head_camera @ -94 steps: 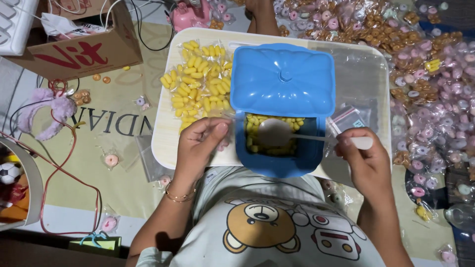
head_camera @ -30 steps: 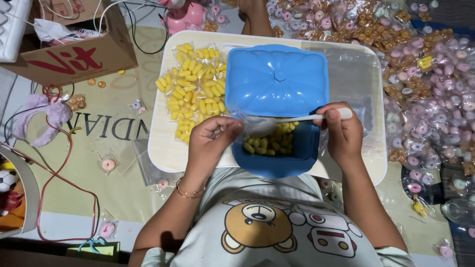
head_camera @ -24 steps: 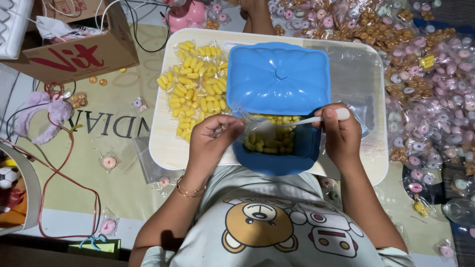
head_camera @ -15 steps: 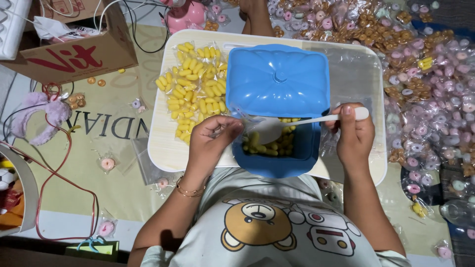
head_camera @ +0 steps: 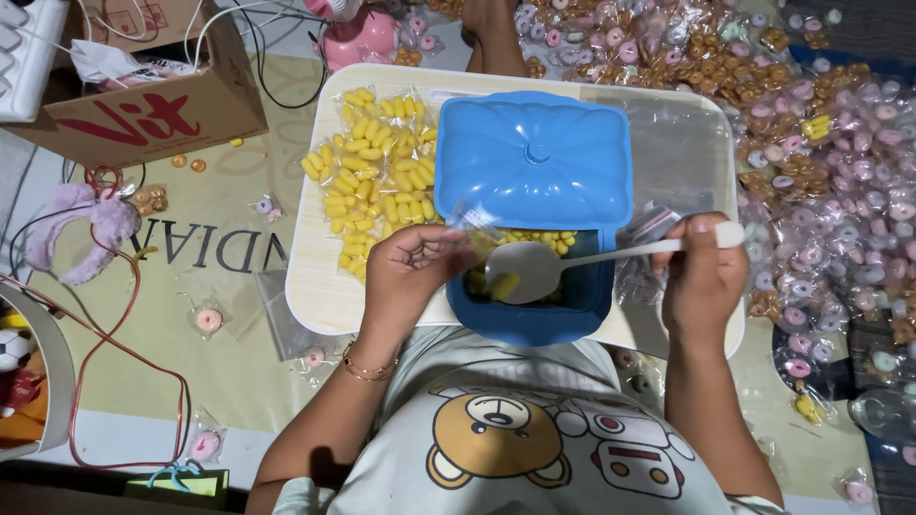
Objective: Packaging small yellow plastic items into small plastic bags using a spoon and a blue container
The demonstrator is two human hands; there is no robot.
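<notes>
At far left a cardboard box [head_camera: 143, 110] sat beside a purple headband [head_camera: 81, 229] and a red cable [head_camera: 134, 315] on the mat. On the pale tray surface [head_camera: 310, 277] lay a heap of bagged yellow pieces [head_camera: 377, 176]. The left hand [head_camera: 410, 272] pinched a small clear bag [head_camera: 474, 221] between thumb and fingers [head_camera: 441, 250], holding it just over the near edge of the blue box [head_camera: 534, 219], whose lid covered all but the front opening. The right hand [head_camera: 704, 277] had its fingers closed round the handle of a white spoon [head_camera: 572, 265], the bowl carrying a yellow piece above the loose yellow pieces in the box. By my judgement the filling step was in hand; the next move called for tipping the spoon steadily into the bag's narrow mouth. Pink and brown packets [head_camera: 811, 143] covered the floor at right.
</notes>
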